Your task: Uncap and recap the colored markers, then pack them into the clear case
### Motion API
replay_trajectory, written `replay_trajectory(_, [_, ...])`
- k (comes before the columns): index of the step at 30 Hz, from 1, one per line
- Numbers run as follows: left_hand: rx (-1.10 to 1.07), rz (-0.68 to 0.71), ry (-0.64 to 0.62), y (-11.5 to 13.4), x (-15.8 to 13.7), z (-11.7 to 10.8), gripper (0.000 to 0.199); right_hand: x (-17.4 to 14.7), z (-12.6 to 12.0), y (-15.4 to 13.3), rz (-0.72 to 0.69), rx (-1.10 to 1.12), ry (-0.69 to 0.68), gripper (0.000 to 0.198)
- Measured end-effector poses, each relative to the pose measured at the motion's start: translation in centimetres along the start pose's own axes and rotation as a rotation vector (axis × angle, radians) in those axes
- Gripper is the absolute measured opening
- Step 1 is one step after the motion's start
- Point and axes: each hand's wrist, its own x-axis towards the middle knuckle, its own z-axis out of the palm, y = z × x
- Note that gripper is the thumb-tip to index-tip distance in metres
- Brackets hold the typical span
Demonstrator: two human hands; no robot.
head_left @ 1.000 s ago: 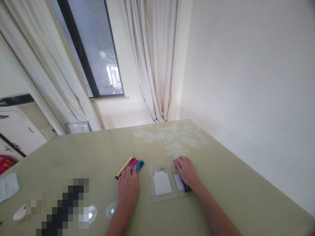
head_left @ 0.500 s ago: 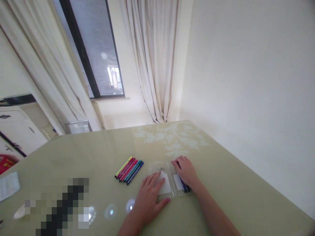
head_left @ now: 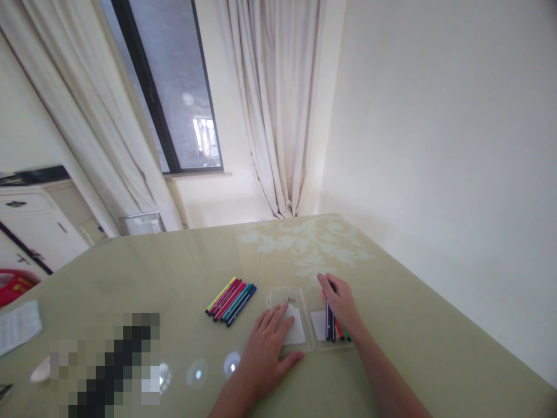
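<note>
A clear plastic pen case (head_left: 307, 325) lies unfolded on the table, with white paper inside both halves. My left hand (head_left: 272, 354) rests flat on the left half, fingers spread. My right hand (head_left: 342, 299) is over the right half, its fingers closed around the upper ends of dark felt-tip pens (head_left: 330, 328). Beside them, an orange-red pen and a green pen (head_left: 346, 335) show their lower ends below the hand. Left of the case, a row of felt-tip pens (head_left: 230, 301) in yellow, pinks, red, teal and blue lies side by side on the table.
The glossy pale green table (head_left: 174, 267) meets a white wall (head_left: 435, 145) on the right. At the left lie a pale, flat packet (head_left: 20, 325) and a pixelated dark area. Behind are a curtain (head_left: 278, 116), a window, a white cabinet (head_left: 35, 226) and a red object (head_left: 15, 286).
My right hand has tilted and shifted slightly right, the dark pens now standing more upright beneath it. Orange-red and green pens have come into sight. My left hand stays on the case.
</note>
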Motion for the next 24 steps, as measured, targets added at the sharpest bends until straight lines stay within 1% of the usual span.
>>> replay_trajectory(2, [0.005,0.027,0.021,-0.1,-0.1,0.0,0.062,-0.1,0.0,-0.3,0.068,0.099,0.11,0.057])
replay_trajectory(3, [0.009,0.039,0.043,-0.1,-0.1,0.0,0.063,-0.2,0.2,-0.5,0.1,0.141,0.122,0.058])
replay_trajectory(4, [0.015,0.049,0.073,-0.2,-0.1,0.0,0.065,-0.5,0.5,-0.6,0.128,0.179,0.098,0.059])
replay_trajectory(5, [0.02,0.051,0.111,-0.2,-0.1,-0.1,0.067,-0.8,1.0,-0.7,0.15,0.21,0.044,0.06])
replay_trajectory(7, [0.03,0.034,0.195,-0.2,-0.1,-0.2,0.067,-1.8,2.3,-1.2,0.176,0.26,-0.124,0.06])
replay_trajectory(10, [0.082,-0.011,0.278,-0.1,0.1,0.1,0.065,-3.4,4.5,-2.1,0.152,0.32,-0.36,0.054])
replay_trajectory(12, [0.161,-0.029,0.308,-0.2,0.4,0.7,0.058,-4.0,5.3,-2.7,0.135,0.385,-0.465,0.05])
replay_trajectory(14, [0.241,-0.027,0.335,-0.7,0.6,1.2,0.048,-3.9,5.3,-2.8,0.139,0.448,-0.496,0.048])
replay_trajectory(16, [0.299,-0.024,0.371,-1.7,0.7,1.4,0.044,-3.1,4.4,-2.3,0.147,0.437,-0.421,0.051])
replay_trajectory(17, [0.325,-0.036,0.392,-2.4,0.7,1.3,0.043,-2.6,3.7,-1.9,0.143,0.383,-0.34,0.052])
replay_trajectory(18, [0.35,-0.061,0.413,-3.1,0.7,1.1,0.042,-2.0,2.9,-1.4,0.123,0.288,-0.252,0.053])
replay_trajectory(20, [0.401,-0.156,0.439,-4.5,0.5,0.5,0.04,-1.0,1.3,-0.3,0.065,-0.005,-0.065,0.051])
replay_trajectory(21, [0.425,-0.209,0.439,-5.1,0.3,0.1,0.039,-0.6,0.7,0.3,0.048,-0.149,-0.017,0.05])
replay_trajectory(22, [0.444,-0.258,0.434,-5.6,0.2,-0.2,0.039,-0.4,0.1,0.7,0.037,-0.283,0.004,0.05])
replay_trajectory(24, [0.464,-0.33,0.42,-6.1,-0.1,-0.8,0.04,-0.2,-0.4,1.5,0.014,-0.498,-0.014,0.047])
